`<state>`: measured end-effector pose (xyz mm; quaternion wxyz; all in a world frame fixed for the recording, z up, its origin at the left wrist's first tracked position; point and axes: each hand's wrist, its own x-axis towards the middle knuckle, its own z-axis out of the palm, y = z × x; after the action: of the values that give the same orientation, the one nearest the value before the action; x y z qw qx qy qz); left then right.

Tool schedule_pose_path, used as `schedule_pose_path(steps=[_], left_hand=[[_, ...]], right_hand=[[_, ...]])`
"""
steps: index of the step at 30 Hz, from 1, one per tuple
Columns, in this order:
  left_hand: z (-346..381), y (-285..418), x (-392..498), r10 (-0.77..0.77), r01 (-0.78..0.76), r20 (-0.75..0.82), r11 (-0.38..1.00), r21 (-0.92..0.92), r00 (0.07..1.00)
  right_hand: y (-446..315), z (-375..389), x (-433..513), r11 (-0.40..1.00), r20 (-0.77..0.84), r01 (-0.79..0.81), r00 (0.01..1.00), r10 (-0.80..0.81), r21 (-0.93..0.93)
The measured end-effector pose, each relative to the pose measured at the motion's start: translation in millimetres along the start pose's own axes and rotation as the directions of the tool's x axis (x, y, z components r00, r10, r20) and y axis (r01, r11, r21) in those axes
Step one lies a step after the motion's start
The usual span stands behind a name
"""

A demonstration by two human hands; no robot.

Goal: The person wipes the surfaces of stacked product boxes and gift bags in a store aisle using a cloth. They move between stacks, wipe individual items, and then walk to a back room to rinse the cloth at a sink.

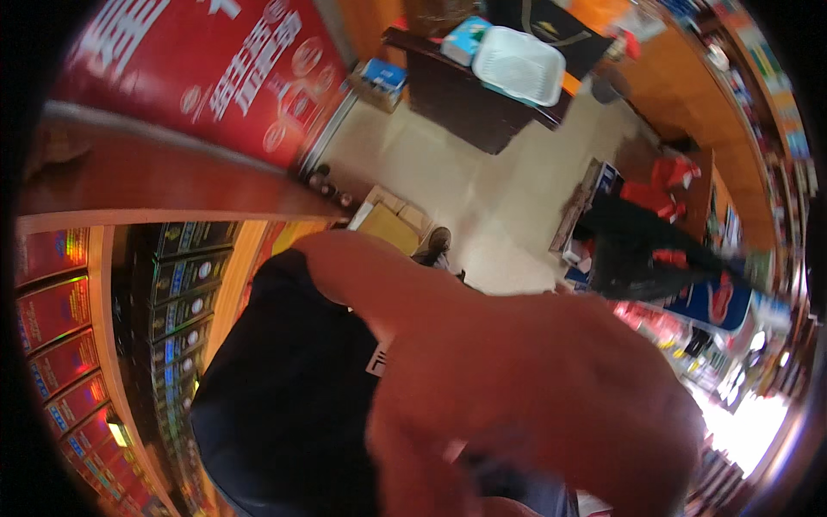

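Note:
A bare arm comes out of a black short sleeve [284, 368] on the left and reaches across the lower middle. It appears to be my left arm. My left hand [549, 381] is very close to the camera, large and blurred; its fingers are hard to make out, and whether it holds anything cannot be told. My right hand cannot be made out in view. Beyond the arm, a shoe [440, 239] stands on the pale floor beside an open cardboard box [391, 223].
Shelves of boxed goods [187, 278] line the left, below a red printed panel [258, 58]. A dark wooden table [452, 97] at the top bears a white plastic basket [519, 64]. A bin [607, 89], red bags [652, 187] and a dark cloth [633, 258] are at right.

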<state>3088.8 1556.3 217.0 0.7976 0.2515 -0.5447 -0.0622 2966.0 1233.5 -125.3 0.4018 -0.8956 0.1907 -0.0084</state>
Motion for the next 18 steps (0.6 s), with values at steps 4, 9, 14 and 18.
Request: schedule_pose_path(steps=[4, 9, 14, 18], left_hand=[[-34.3, 45.1, -0.1, 0.204, -0.158, -0.158, 0.952, 0.261, 0.966], [-80.6, 75.0, -6.1, 0.413, -0.182, -0.275, 0.780, 0.599, 0.868], [-138.1, 88.2, -5.7, 0.528, -0.035, -0.320, 0.556, 0.831, 0.787], [-223.8, 94.5, -31.8, 0.467, 0.322, -0.460, 0.346, 0.881, 0.755]], right_hand=[[-203.3, 69.8, 163.5, 0.773, 0.404, 0.634, 0.707, -0.581, 0.001], [-464.2, 194.5, 250.6, 0.389, 0.353, 0.864, 0.272, -0.895, 0.319], [-671.0, 349.3, 293.2, 0.031, 0.106, 0.876, -0.023, -0.994, 0.482], [-809.0, 455.5, 321.1, 0.061, 0.020, 0.859, 0.059, -0.998, 0.509]])
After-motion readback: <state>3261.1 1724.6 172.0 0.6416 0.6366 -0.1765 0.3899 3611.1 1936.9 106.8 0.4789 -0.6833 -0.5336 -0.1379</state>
